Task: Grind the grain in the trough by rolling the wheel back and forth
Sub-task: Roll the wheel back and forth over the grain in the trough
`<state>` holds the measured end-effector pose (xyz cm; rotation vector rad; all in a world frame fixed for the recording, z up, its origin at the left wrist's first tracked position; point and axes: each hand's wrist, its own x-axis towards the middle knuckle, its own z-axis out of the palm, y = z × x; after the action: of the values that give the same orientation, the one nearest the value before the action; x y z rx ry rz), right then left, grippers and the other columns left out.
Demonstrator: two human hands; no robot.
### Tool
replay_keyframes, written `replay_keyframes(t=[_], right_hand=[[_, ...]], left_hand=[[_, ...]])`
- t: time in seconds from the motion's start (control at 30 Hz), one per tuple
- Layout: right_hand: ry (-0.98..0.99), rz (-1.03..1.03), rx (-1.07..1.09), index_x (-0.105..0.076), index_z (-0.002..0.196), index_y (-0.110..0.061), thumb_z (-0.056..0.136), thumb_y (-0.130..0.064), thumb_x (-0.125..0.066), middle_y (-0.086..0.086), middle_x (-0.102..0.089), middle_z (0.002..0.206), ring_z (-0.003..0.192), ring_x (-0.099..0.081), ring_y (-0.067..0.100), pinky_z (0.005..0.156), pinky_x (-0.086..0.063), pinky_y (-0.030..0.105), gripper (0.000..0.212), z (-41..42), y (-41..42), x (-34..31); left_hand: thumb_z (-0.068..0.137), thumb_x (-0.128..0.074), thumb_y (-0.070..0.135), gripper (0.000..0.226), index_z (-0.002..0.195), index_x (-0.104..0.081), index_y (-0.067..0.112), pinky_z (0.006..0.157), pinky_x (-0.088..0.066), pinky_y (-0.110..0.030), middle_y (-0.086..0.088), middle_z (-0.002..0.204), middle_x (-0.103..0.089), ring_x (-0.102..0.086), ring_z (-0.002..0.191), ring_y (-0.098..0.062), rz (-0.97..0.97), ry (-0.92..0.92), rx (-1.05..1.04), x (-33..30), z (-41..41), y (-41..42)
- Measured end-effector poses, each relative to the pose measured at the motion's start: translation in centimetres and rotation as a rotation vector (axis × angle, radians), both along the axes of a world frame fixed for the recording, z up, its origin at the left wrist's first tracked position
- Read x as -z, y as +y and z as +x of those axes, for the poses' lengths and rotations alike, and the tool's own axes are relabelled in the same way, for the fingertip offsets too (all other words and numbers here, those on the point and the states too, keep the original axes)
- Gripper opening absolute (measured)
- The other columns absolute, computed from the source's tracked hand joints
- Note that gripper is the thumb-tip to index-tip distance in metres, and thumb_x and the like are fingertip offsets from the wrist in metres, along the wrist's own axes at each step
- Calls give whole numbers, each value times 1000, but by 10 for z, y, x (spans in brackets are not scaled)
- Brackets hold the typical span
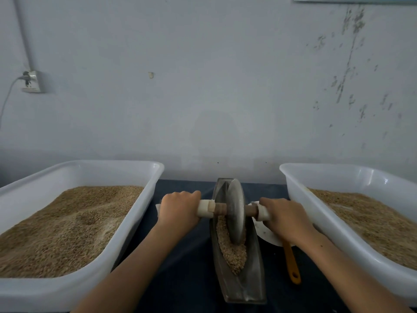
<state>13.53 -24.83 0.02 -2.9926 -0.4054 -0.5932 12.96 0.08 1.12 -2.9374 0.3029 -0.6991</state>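
Wall (203, 86) of pale grey plaster, scuffed and flaking at the right, fills the far half of the view, with a white socket (31, 82) and cable at its left. Below it a dark blue cloth-covered worktop (187, 256) carries two big white plastic tubs. The left tub (140, 195) holds a rippled heap of tan grain; the right tub (300, 195) holds a similar, coarser-looking fill.

Between them lies the long, narrow, boat-shaped grey metal trough (255, 267), its long axis running near to far, one pointed end toward the wall, the blunt near end toward the person. Pale crushed grain (232, 251) lies granular in its groove, mostly in the near half.

The dull grey metal disc wheel (235, 211) stands upright on edge in the groove, around the trough's middle, its rim sunk in the grain. Its brown wooden axle (220, 208) runs left to right, across the trough, with white wrapping at both ends.

The left hand (178, 208) is clenched around the left wrapped grip; the right hand (286, 216) grasps the right one likewise, fingers curled over the top.

A white plate (266, 233) lies partly under the right wrist, and beside it an orange plastic handle (292, 263) points near.
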Motion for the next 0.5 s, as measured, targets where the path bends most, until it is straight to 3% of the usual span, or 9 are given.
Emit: replay_keyframes(t=[0.13,0.27,0.37,0.5], right_hand=[[194,-72,-38,-52,87,-36,84,-25,-60,-10,-63,87,81,-59,9,67,-42,23,14,-1,-1,-15],[388,-146,-52,-46,71,-37,80,-24,-64,-10,-59,77,74,-57,7,55,-35,22,24,-5,-2,-31],[416,-137,-55,-47,73,-39,79,-24,-64,-9,-63,83,78,-60,10,55,-36,21,24,-9,-3,-31],[302,-121,-30,-48,84,-36,83,-24,-60,-9,-62,86,78,-58,10,54,-32,20,17,-9,1,-24]], left_hand=[[85,-62,37,30,111,-56,21,76,-43,-27,2,102,-64,-61,92,-15,17,232,-47,-7,-2,2],[83,-65,36,38,115,-56,17,83,-47,-30,-1,106,-63,-60,96,-17,47,391,-52,-15,-6,4],[82,-66,37,39,114,-56,18,80,-46,-30,-1,105,-63,-60,94,-18,66,400,-66,-16,-7,4],[82,-66,38,34,110,-58,21,74,-43,-28,2,101,-63,-60,90,-15,28,325,-71,-11,-4,2]])
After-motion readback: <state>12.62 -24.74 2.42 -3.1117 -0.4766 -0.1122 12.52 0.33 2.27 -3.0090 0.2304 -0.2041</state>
